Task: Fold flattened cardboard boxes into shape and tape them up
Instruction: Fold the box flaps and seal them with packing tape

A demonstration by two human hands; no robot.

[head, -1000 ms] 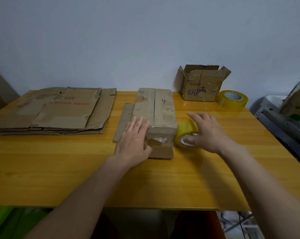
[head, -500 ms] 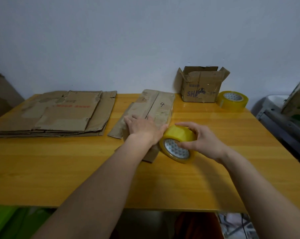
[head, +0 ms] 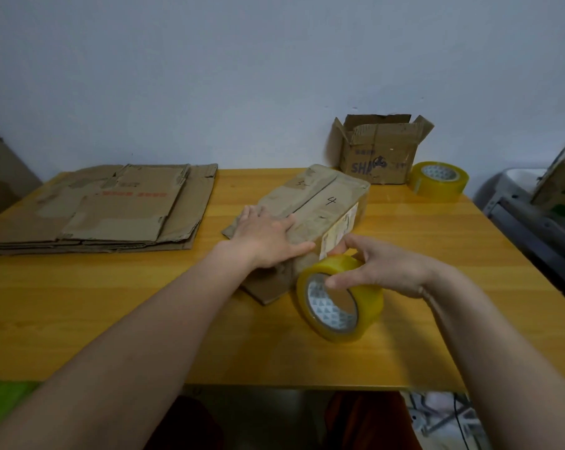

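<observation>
Folded box pinned flat by the left hand; tape roll gripped by the right hand at the box's near end.

The folded box [head: 310, 206], marked "4", is laid at an angle on the table [head: 112, 319]. It is pressed down by the left hand [head: 268, 237], whose fingers [head: 299, 246] are held straight and flat on the box's near top. The tape roll [head: 338, 300] is stood on edge just in front of the box and is held by the right hand [head: 382, 267], thumb on the roll's inner rim and curled fingers over its top, touching the box's labelled side. A stack of flat cardboard [head: 112, 209] lies left of the box; an open carton [head: 380, 147] and a spare tape roll [head: 438, 180] stand behind it, to its right.
</observation>
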